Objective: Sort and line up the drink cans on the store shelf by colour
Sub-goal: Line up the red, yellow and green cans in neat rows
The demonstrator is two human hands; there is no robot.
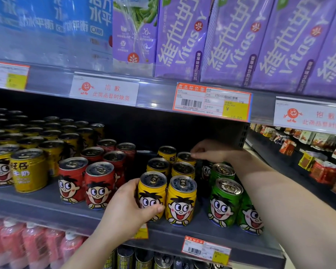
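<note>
Gripping with my left hand (pixel 124 208), I curl fingers and thumb round the front yellow can (pixel 152 195) on the shelf (pixel 52 208), at about 6 o'clock in view. My right hand (pixel 208 152) reaches to 1 o'clock, its fingertips pinching the rim of the rearmost yellow can (pixel 185 158). Red cans (pixel 99 185) stand at 8 o'clock of the yellow rows, green cans (pixel 224 202) at 3 o'clock, more yellow cans (pixel 27 169) at 9 o'clock.
</note>
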